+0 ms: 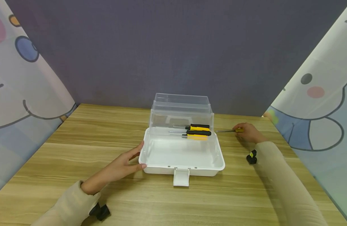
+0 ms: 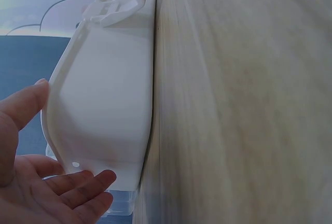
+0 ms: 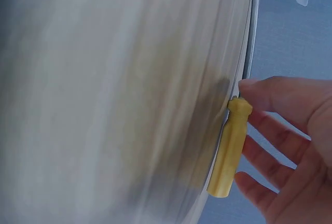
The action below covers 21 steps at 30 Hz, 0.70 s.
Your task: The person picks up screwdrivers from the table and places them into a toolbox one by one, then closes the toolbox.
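Note:
A white plastic toolbox (image 1: 159,170) stands in the middle of the table with its clear lid (image 1: 179,108) raised. My left hand (image 1: 125,164) rests against its left end, the thumb on the rim and the fingers along the side wall. In the left wrist view those fingers look loosely extended beside the white wall (image 2: 106,79). Right of the box, my right hand (image 1: 248,133) pinches a screwdriver (image 1: 240,130) near where shaft meets handle. Its yellow handle (image 3: 228,154) lies close over the wood, and the thin shaft points left toward the box.
Several screwdrivers (image 1: 198,133) with black and yellow handles lie across the back part of the toolbox, behind or inside the clear lid. A white latch flap (image 1: 181,178) hangs at its front. The wooden table (image 1: 116,125) ends at a dark grey partition (image 1: 173,47).

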Motion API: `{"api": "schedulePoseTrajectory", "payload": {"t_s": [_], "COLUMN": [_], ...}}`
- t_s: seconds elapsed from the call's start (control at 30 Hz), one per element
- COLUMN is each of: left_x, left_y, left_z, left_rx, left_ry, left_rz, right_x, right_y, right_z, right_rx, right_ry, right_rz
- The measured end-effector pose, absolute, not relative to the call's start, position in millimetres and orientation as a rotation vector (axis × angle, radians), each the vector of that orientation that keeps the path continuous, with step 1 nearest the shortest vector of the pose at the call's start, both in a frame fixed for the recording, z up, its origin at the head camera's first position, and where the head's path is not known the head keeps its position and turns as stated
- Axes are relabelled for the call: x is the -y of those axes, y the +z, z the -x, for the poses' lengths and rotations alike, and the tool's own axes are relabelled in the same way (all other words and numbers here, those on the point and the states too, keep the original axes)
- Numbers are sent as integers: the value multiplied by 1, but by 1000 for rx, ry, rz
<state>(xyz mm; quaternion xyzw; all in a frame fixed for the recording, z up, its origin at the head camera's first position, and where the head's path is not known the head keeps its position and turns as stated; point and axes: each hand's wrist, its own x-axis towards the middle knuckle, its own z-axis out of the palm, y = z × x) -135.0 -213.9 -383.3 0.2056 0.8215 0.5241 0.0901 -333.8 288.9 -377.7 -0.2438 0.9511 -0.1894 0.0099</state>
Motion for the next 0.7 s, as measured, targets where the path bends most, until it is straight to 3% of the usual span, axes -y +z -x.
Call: {"api": "schedulePoseTrajectory", "payload": {"t_s": [0.7], "left_x": [215], "left_y": [-383], "left_z": [136], "left_rx": [-2426], "left_ry": [1542], "left_rz": [-625], "right_x": [-289], "right_y": [-375], "right_z": [333], "right_rx": [-2976], "right_ry": [-551], "right_rz": [796]}}
